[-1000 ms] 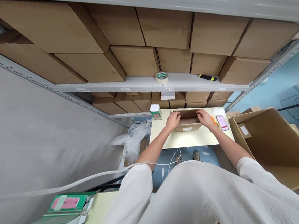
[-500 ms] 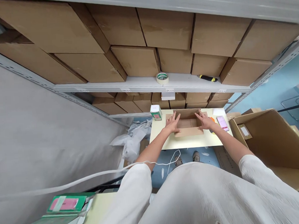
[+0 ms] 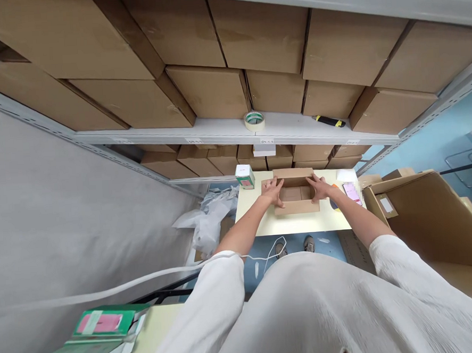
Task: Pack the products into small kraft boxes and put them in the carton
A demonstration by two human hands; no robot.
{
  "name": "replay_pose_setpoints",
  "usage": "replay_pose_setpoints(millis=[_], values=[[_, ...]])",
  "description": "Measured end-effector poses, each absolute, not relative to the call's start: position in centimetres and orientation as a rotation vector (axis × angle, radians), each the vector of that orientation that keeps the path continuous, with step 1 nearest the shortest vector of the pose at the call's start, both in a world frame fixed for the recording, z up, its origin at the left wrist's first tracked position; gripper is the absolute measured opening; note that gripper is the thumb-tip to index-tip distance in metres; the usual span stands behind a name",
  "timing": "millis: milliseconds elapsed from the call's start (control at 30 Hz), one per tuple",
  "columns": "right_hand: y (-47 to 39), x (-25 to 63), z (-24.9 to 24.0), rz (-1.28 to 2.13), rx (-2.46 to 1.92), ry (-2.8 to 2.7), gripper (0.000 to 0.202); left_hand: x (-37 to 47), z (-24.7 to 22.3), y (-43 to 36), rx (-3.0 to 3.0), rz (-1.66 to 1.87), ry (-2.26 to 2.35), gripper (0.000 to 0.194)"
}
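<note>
A small cardboard box (image 3: pixel 296 207) stands on the pale yellow table with its top flaps unfolded and its inside bare. My left hand (image 3: pixel 272 191) grips its left side, thumb toward the front edge and fingers toward the back. On the opposite side my right hand (image 3: pixel 319 187) holds the box in the same way, fingers spread along the rim. The back flap (image 3: pixel 293 172) leans outward, away from me. Behind my left hand sits a small green and white box (image 3: pixel 244 177). Close to my right hand lies a phone (image 3: pixel 352 193) with a pink screen.
Shelves of cardboard boxes (image 3: pixel 204 90) rise ahead, with a tape roll (image 3: pixel 254 121) and a yellow-black utility knife (image 3: pixel 328 121) on one ledge. A large open carton (image 3: pixel 434 217) stands right of the table (image 3: pixel 299 226). A white cable (image 3: pixel 146 278) crosses my left arm. Plastic bags (image 3: pixel 209 221) lie left.
The box's back flap has tipped outward from upright. Both hands remain on the box's sides, their fingers shifted slightly, and the whole view has moved a little.
</note>
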State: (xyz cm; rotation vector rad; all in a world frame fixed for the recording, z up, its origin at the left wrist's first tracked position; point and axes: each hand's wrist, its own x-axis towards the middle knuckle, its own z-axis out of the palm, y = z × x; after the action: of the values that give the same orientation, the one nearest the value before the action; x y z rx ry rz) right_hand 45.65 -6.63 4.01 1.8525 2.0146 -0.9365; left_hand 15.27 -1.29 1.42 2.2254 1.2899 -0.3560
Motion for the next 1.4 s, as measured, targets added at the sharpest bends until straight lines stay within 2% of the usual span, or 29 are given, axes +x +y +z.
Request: replay_pose_setpoints(millis=[300, 400, 600, 800, 933, 1067, 1400], values=[[-8.4, 45.2, 4.7, -0.951, 1.917, 1.989, 0.137, 14.4, 2.6, -3.2, 2.203, -0.260, 1.277, 0.148], [-9.9, 45.4, 4.7, -0.894, 1.965, 2.065, 0.121, 13.8, 3.2, -4.5, 2.237, -0.204, 1.253, 0.134], [-12.8, 45.5, 5.6, -0.663, 1.950, 2.413, 0.074, 12.7, 5.0, -8.0, 2.321, 0.067, 1.262, 0.092], [-14.3, 44.3, 7.7, -0.593, 1.879, 2.694, 0.057, 12.4, 7.4, -13.0, 2.282, 0.223, 1.448, 0.077], [-16.7, 43.3, 8.2, -0.513, 1.715, 2.927, 0.049, 12.7, 7.6, -19.3, 2.205, 0.293, 1.628, 0.073], [-21.1, 42.2, 7.1, -0.491, 1.517, 3.113, 0.043, 13.4, 5.6, -28.2, 2.060, 0.335, 1.797, 0.071], [-34.1, 37.6, 2.6, -0.695, 0.917, 3.065, 0.042, 15.5, 0.8, -51.5, 1.598, 0.361, 2.032, 0.070]])
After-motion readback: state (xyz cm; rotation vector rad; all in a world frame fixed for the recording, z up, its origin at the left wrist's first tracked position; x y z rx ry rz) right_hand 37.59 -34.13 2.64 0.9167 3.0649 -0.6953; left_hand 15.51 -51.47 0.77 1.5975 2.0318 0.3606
